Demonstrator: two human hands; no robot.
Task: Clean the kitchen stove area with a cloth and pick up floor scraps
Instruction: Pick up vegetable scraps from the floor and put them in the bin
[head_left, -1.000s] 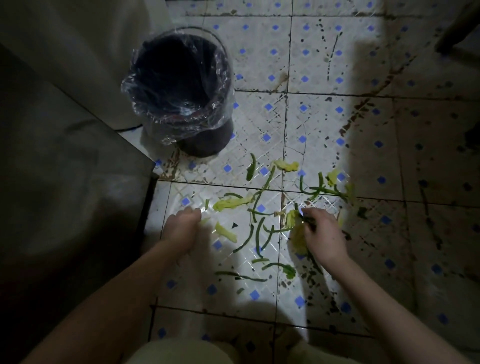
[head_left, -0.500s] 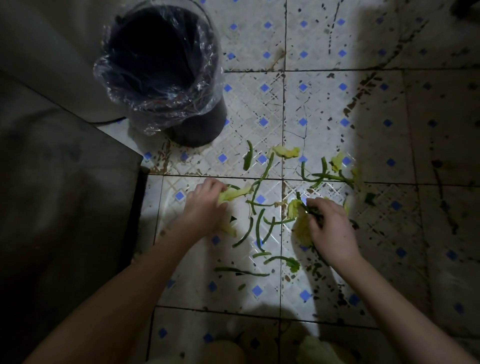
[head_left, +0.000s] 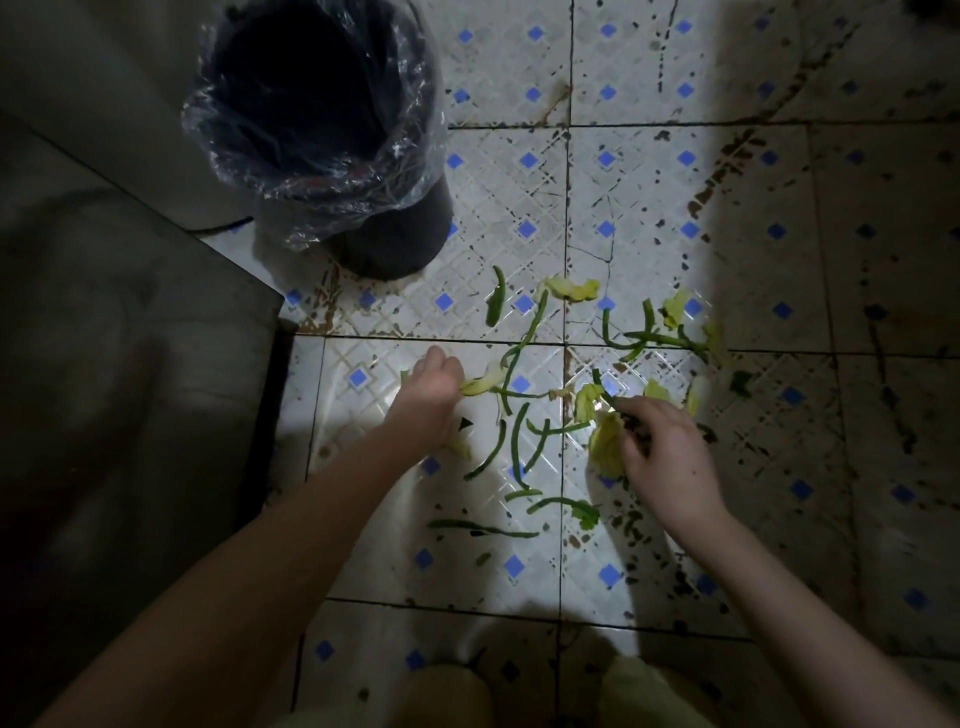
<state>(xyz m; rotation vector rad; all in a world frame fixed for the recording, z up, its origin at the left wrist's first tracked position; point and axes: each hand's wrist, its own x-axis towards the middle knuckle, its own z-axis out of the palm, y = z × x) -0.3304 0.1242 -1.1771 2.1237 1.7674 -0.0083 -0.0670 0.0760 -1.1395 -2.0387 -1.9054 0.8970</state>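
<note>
Head view: left hand (head_left: 434, 397) pinching pale leaf (head_left: 485, 383), right hand (head_left: 662, 452) clutching scraps (head_left: 605, 447), bin (head_left: 332, 124) up-left, nearer left.

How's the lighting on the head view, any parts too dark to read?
Head view: a bright pool lights the scraps and both hands; the left side and right floor sit in deep shadow, the bin interior is black, and the edges bend from the wide lens.
</note>
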